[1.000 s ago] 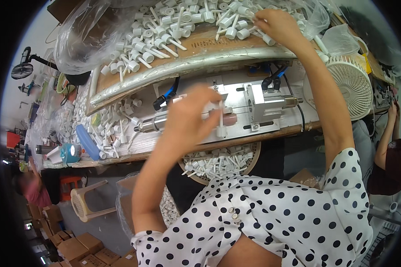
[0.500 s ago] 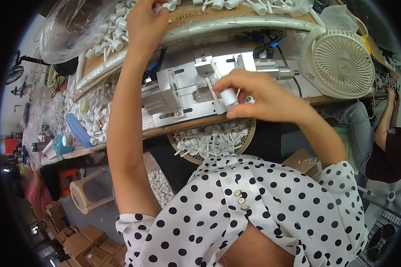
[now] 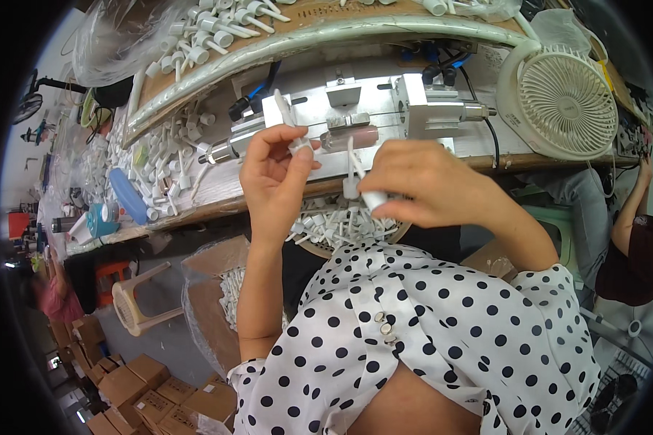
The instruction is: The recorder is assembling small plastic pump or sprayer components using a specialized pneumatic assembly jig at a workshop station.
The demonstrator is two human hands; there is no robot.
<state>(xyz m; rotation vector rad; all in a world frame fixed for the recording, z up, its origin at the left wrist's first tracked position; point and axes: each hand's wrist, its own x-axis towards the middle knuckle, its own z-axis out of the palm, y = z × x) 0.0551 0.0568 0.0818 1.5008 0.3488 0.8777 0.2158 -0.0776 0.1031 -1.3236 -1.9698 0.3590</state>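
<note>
My left hand (image 3: 274, 174) is closed on a white stemmed cap (image 3: 301, 147), its pale stem pointing up and away from me. To its right, my right hand (image 3: 428, 181) grips another white stemmed cap (image 3: 373, 200) by the cap, at the front edge of a metal fixture (image 3: 413, 109). Close by my right fingertips, a slim upright white piece (image 3: 350, 185) shows beside the held cap; whether it is fixed to the fixture cannot be made out. Behind both hands, a pinkish clear cylinder (image 3: 352, 138) lies at the fixture's middle.
Below the bench edge, a round basket (image 3: 406, 230) holds several stemmed caps. More caps lie on a raised board (image 3: 152, 98) and the bench's left side. A white fan (image 3: 562, 101) stands right, a blue curved object (image 3: 127, 196) left. Another person's arm (image 3: 631, 196) shows far right.
My left hand has come back from the caps on the raised board toward me, now with a stemmed cap. My right hand has shifted slightly down, still gripping its cap.
</note>
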